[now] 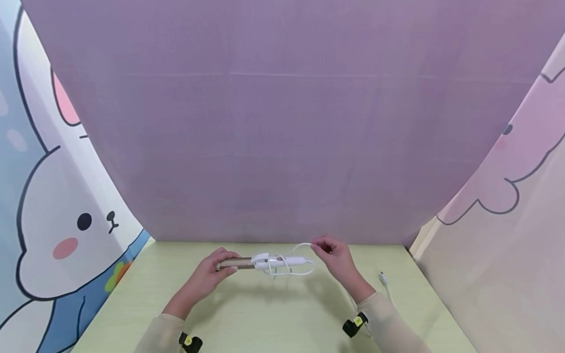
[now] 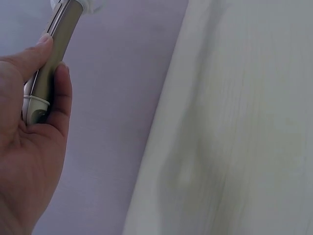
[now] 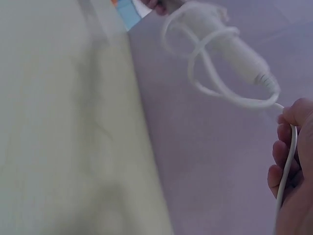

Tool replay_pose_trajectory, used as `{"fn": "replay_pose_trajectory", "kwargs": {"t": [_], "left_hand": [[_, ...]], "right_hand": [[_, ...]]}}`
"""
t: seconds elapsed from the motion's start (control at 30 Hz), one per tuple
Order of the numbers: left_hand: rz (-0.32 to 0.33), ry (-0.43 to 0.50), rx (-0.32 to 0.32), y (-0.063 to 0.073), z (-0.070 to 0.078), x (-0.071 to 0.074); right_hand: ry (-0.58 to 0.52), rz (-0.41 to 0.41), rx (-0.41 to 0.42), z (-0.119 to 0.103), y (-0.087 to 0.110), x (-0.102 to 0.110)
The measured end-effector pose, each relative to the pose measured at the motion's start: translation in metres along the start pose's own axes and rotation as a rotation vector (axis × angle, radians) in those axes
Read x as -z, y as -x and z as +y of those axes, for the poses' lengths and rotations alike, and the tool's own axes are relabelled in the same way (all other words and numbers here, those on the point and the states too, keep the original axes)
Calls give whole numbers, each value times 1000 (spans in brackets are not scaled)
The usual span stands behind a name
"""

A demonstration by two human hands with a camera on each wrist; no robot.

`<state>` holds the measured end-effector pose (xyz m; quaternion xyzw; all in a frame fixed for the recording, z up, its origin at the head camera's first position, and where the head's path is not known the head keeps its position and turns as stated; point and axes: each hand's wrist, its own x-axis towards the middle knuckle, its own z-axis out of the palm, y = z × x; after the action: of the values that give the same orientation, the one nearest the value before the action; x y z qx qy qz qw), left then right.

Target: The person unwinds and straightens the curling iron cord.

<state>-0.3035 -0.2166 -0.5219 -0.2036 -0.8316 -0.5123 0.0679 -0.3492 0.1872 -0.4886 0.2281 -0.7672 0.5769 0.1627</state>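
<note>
A curling iron [image 1: 276, 262] with a gold barrel and white handle is held level above the table. My left hand [image 1: 214, 268] grips it by the barrel end, thumb on one side and fingers on the other in the left wrist view [image 2: 57, 51]. The white cord [image 3: 215, 78] loops loosely around the handle. My right hand [image 1: 336, 258] pinches the cord between thumb and fingers, to the right of the handle. From there the cord runs down past the palm in the right wrist view. Its plug [image 1: 382, 278] lies on the table at the right, beyond my right wrist.
The pale yellow-green table [image 1: 273, 318] lies below both hands. A purple cloth backdrop [image 1: 287, 147] rises at its far edge. Cartoon-printed panels stand at the left [image 1: 48, 255] and right [image 1: 499, 255]. Each wrist carries a small black camera.
</note>
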Motion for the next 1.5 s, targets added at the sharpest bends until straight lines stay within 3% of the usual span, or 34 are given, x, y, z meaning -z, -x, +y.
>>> {"fn": "replay_pose_trajectory", "kwargs": {"t": [0.33, 0.57, 0.77, 1.07, 1.2, 1.37, 1.5], "left_hand": [[32, -6, 3, -1, 4, 0], [69, -13, -7, -3, 6, 1], [92, -20, -7, -4, 2, 1], [96, -14, -4, -6, -4, 2], [91, -26, -3, -6, -4, 1], [87, -23, 7, -6, -4, -1], [74, -15, 10, -4, -5, -2]], "right_hand": [[30, -119, -71, 34, 19, -9], [55, -290, -81, 35, 39, -19], [40, -359, -82, 23, 50, -26], [-7, -403, -17, 0, 56, -27], [-51, -405, 74, -17, 53, -24], [-112, -350, 179, -32, 44, -19], [-165, -267, 171, -39, 36, -13]]}}
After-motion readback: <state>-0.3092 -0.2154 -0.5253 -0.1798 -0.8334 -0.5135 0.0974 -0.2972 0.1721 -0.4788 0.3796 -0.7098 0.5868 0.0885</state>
